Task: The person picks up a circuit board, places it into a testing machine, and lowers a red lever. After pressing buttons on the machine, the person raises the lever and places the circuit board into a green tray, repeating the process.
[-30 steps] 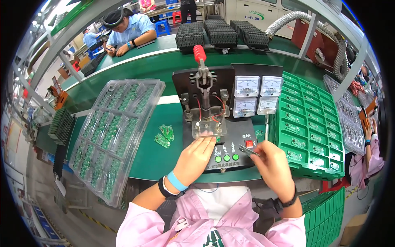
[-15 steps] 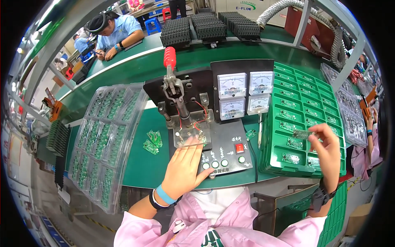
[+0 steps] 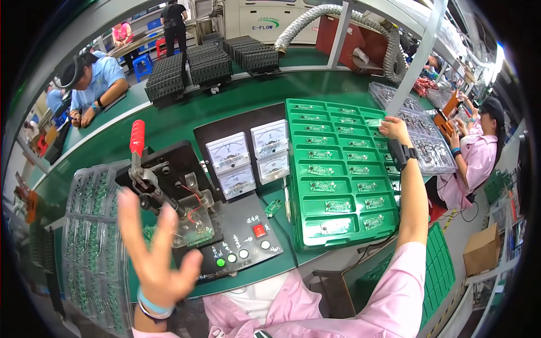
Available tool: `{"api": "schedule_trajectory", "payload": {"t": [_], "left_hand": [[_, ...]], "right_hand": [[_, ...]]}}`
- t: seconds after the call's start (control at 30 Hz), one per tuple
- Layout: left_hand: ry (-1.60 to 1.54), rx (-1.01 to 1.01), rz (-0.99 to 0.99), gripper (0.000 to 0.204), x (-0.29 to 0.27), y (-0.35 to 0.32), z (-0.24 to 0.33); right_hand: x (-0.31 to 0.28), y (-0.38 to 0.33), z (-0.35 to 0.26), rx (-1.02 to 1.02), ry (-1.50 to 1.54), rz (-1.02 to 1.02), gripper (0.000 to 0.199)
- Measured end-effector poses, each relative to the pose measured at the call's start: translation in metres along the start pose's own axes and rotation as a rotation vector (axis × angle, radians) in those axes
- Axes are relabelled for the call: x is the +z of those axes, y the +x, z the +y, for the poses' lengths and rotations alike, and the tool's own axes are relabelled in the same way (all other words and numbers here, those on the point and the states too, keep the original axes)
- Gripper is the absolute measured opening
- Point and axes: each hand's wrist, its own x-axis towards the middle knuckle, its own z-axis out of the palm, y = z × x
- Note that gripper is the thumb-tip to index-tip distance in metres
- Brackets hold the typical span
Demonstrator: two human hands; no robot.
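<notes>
The right hand [image 3: 394, 128], fingers pinched on a small green circuit board [image 3: 374, 122], reaches the far right corner of the green compartmented plastic tray [image 3: 297, 169]; the left hand [image 3: 155, 253] hovers spread and empty, well apart, near the bench's front edge.

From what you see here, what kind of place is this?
Most likely an electronics assembly workshop: a green tray holds small circuit boards, a test fixture with analog meters stands on the bench, and other workers sit at neighbouring benches.

Only 1 view: a fisheye camera on the person's head looks steeply down and forward at the green desk [image 3: 186, 127], close above it; straight edges bend near the rim.
</notes>
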Motion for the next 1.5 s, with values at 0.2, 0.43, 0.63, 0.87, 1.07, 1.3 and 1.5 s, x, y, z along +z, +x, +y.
{"api": "schedule_trajectory", "payload": {"t": [0.2, 0.43, 0.63, 0.87, 1.07, 1.3, 1.5], "left_hand": [[-0.490, -0.103, 0.266, 0.081, 0.021, 0.045, -0.038], [-0.426, 0.113, 0.116, 0.080, 0.015, -0.097, -0.021], [-0.426, -0.368, 0.123, 0.075, 0.035, -0.167, 0.000], [-0.240, -0.383, 0.044, 0.078, 0.049, -0.188, 0.001], [-0.315, -0.380, 0.184, 0.063, 0.062, -0.193, -0.003], [-0.206, -0.431, 0.081, 0.053, 0.051, -0.185, 0.001], [-0.226, -0.426, 0.091, 0.049, 0.048, -0.185, -0.002]], "right_hand": [[0.062, -0.057, -0.013, -0.433, -0.538, 0.239, 0.035], [0.150, -0.296, -0.111, -0.987, -0.644, -0.348, 0.040], [0.218, -0.430, -0.087, -1.261, -0.522, -0.807, 0.052], [0.248, -0.452, -0.069, -1.279, -0.274, -0.217, 0.053], [0.264, -0.469, -0.036, -1.154, -0.603, -0.498, 0.050], [0.270, -0.467, -0.051, -1.174, -0.550, -0.432, 0.039], [0.311, -0.436, -0.111, -1.324, -0.367, -0.542, 0.022]]}}
